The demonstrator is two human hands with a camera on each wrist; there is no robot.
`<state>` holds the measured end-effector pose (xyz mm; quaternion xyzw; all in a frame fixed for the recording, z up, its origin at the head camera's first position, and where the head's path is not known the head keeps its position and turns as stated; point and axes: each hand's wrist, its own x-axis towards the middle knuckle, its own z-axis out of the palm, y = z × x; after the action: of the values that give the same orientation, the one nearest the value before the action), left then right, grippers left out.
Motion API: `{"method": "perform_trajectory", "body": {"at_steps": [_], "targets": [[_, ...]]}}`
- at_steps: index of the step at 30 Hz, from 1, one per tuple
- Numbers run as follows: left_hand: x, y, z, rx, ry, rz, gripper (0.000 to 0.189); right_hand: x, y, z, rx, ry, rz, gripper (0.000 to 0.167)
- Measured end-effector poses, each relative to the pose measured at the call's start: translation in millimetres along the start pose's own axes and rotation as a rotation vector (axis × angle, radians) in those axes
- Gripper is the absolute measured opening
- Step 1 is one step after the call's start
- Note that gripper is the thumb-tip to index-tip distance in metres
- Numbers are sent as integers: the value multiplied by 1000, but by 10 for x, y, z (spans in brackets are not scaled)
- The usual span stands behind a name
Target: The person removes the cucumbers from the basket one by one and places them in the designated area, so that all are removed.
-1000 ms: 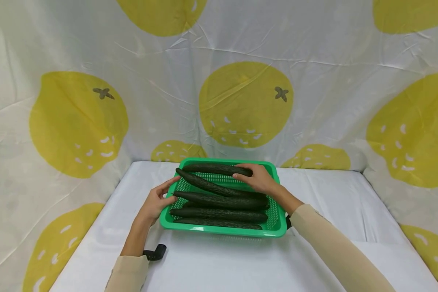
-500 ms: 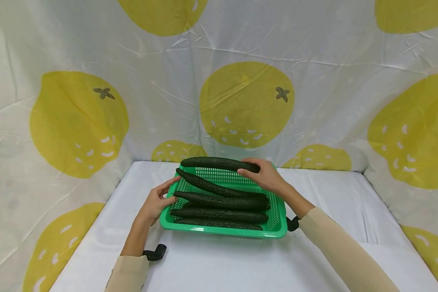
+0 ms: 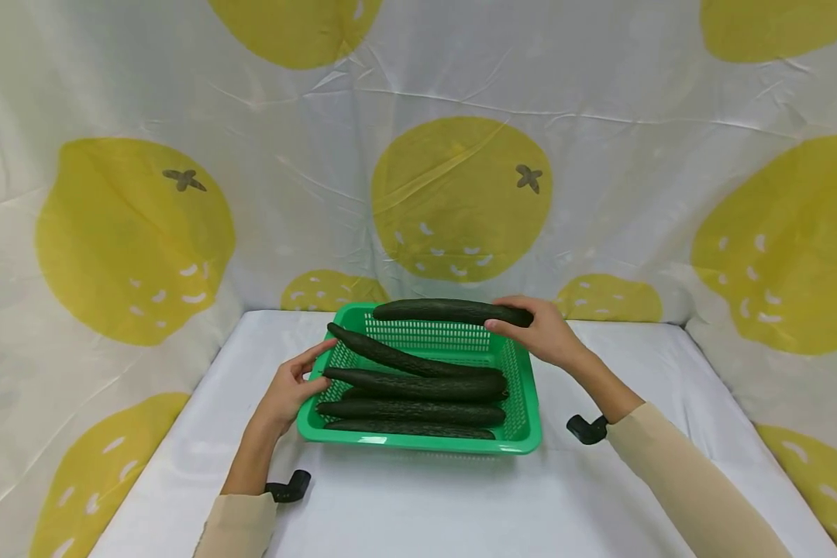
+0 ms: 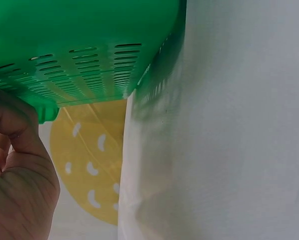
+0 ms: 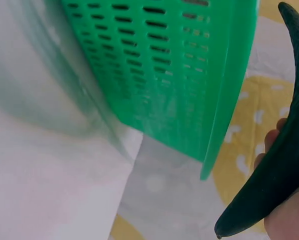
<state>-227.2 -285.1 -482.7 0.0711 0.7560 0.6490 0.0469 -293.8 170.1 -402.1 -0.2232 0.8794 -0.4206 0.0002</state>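
Observation:
My right hand (image 3: 539, 332) grips the right end of a long dark green cucumber (image 3: 446, 311). That cucumber is raised above the far rim of a green plastic basket (image 3: 418, 443), lying nearly level. From the right wrist view, the cucumber (image 5: 277, 172) curves past the basket's outer wall (image 5: 154, 100), with my fingers wrapped behind it. At the basket's left side, my left hand (image 3: 284, 395) holds the rim, thumb and index finger spread along it. Inside lie several more cucumbers (image 3: 418, 411), roughly parallel; one (image 3: 397, 359) slants with its tip up on the left rim.
The basket stands on a table with a white cloth (image 3: 390, 504). Behind it hangs a white curtain with a yellow lemon print (image 3: 463, 198), which also closes off both sides. A black wrist mount (image 3: 289, 487) sits on the left wrist, another (image 3: 587, 428) on the right.
My right hand has lifted the far cucumber out of the basket and carried it to the right. My left hand has stayed at the left rim.

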Motion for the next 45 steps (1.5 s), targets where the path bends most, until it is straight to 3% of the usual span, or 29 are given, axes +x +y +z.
{"method": "perform_trajectory", "body": {"at_steps": [15, 25, 35, 45], "targets": [[3, -8, -5, -27, -14, 12, 69, -324, 440, -348, -22, 42, 30, 44], [32, -1, 1, -20, -24, 17, 69, -624, 722, -604, -111, 113, 84, 48], [-7, 18, -25, -16, -42, 9, 71, -899, 1100, -808, -181, 115, 156, 52], [4, 4, -31, -25, -39, -7, 69, -1115, 1359, -1008, -166, 106, 183, 53]]}}
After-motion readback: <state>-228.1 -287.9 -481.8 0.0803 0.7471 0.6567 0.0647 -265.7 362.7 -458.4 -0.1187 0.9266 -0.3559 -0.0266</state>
